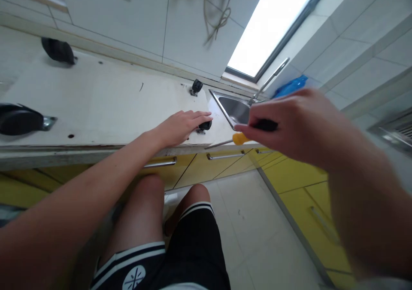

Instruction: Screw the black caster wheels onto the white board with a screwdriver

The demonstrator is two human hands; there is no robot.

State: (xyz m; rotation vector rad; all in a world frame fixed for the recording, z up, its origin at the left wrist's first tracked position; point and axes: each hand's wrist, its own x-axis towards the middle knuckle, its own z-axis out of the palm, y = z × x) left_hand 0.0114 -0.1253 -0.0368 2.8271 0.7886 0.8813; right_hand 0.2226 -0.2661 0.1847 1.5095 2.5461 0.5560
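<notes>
My left hand [180, 126] lies over the right end of a white board [109, 105], its fingers closed over a small black caster [205, 125] at the board's near corner. In my right hand [283, 118], raised on the right, is a screwdriver [240, 138] with a yellow and black handle. Its metal shaft points left, and the tip ends by the board's front edge, just below that caster. I cannot tell whether the tip touches the edge. Another small black caster [197, 86] stands upright at the board's far right corner.
Two larger black casters [58, 50] sit on the board's left side. A steel sink [233, 107] with a faucet [270, 79] lies to the right, with a blue object [291, 86] behind. Yellow cabinets [222, 165] with metal handles run below the counter. My legs are beneath the front edge.
</notes>
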